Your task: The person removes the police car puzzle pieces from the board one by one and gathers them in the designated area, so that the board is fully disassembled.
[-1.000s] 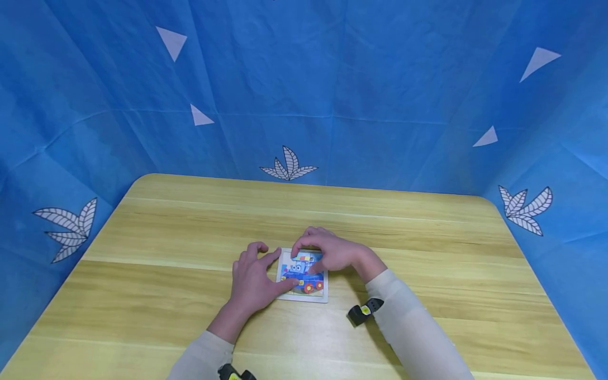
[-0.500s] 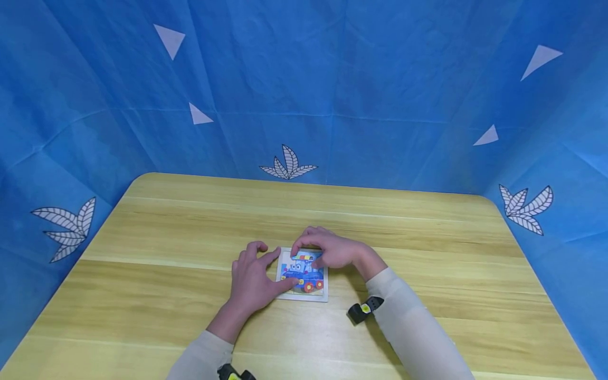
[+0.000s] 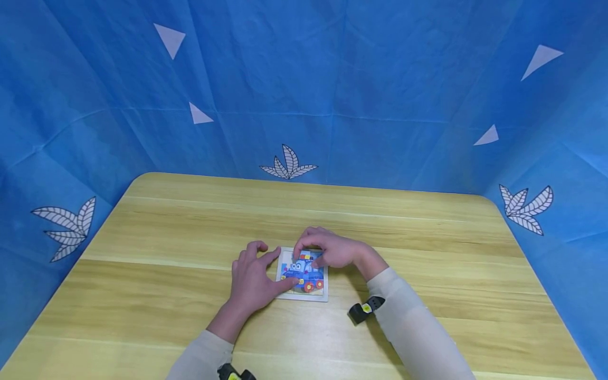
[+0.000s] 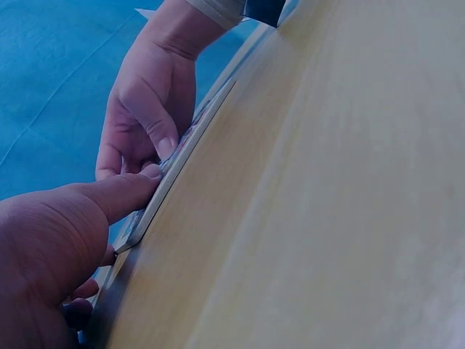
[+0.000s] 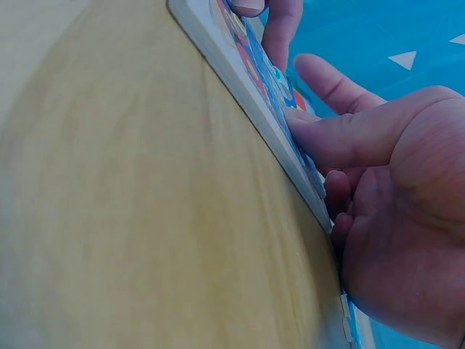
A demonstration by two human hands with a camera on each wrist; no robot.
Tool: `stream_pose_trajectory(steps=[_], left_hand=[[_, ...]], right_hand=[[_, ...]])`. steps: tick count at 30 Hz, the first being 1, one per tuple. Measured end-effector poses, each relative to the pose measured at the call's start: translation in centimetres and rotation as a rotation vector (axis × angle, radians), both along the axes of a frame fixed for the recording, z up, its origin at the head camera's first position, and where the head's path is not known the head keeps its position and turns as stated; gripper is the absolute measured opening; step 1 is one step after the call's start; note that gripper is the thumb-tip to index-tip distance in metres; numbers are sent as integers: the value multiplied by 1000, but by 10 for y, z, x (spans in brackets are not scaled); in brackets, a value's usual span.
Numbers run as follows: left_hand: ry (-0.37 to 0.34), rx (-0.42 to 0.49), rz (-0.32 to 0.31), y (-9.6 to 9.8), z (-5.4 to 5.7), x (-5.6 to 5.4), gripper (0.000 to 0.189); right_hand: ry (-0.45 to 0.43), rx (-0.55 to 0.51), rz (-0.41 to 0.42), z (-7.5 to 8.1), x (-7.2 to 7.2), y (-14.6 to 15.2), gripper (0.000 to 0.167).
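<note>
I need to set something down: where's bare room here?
Bare tabletop lies left of the left hand, right of the right sleeve, and between the right hand and the blue backdrop. A smaller patch lies between the right sleeve and left sleeve. Crowded: the jigsaw puzzle, with both hands over it.

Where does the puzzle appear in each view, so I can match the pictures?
Head: puzzle, below centre.
Left wrist: puzzle, left of centre, nearly edge-on.
Right wrist: puzzle, upper middle, slanting down to the right.
Shared landmark: the right hand, at the puzzle in every view.
</note>
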State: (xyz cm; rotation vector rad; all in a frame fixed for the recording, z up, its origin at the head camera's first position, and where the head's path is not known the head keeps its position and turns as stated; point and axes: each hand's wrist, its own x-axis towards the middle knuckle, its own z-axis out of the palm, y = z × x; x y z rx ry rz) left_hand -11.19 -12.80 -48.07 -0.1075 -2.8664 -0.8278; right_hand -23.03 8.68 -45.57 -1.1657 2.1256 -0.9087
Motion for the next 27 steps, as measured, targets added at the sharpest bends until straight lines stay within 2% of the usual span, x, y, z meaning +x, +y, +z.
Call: stream_pose_trajectory(steps=[7,14,22,27], left_hand=[[-4,8,-2,0,0,-1,85],[-9,-6,0,0,-1,-1,86],[-11,-5,1,0,-2,-1,85],[-19,-5,6,0,-1,0,86]], right_hand=[[8,7,11,3,1,1,50],[18,2,9,2,1,0,45],[-30,-9,-39,0,0,2,43],[-24,-8,-51,-1,-1,1,43]])
